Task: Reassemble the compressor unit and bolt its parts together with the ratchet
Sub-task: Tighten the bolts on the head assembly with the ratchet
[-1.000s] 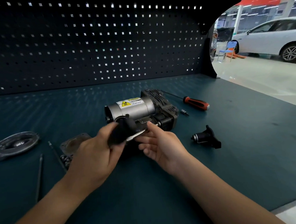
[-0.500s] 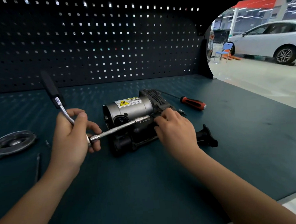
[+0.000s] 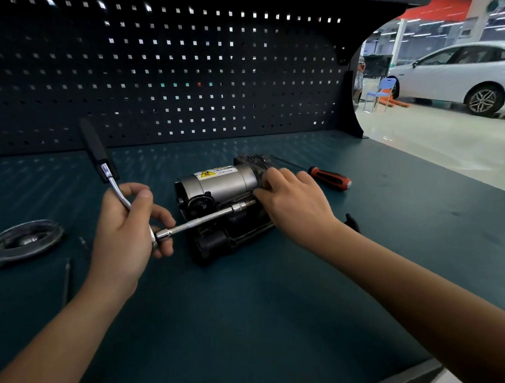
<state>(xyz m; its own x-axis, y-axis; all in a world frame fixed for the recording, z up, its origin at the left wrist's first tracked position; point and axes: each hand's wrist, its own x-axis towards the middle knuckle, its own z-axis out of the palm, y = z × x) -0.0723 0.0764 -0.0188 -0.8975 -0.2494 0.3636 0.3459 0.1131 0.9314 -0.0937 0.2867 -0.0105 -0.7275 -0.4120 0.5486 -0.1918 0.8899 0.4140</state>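
Observation:
The compressor unit [image 3: 220, 184], a silver cylinder with a yellow warning label on a black body, lies in the middle of the dark teal bench. My left hand [image 3: 130, 227] grips the ratchet [image 3: 103, 164] at its head, the black handle pointing up and away. The ratchet's chrome extension [image 3: 200, 222] runs rightward along the unit's side, and its socket end meets the black body just beside my right hand [image 3: 292, 201]. That hand lies over the unit's right end with its fingers curled onto it. The bolt is hidden.
A red-and-black screwdriver [image 3: 329, 178] lies behind the right hand. A round metal cover [image 3: 23, 243] sits at the far left, with a thin rod [image 3: 67, 278] near it. A black part [image 3: 352, 222] peeks out behind my right forearm. The pegboard wall [image 3: 166, 73] backs the bench.
The left hand swung the ratchet out to the left and raised its handle; the extension now lies against the unit. The right hand moved from the ratchet tip onto the unit's right end.

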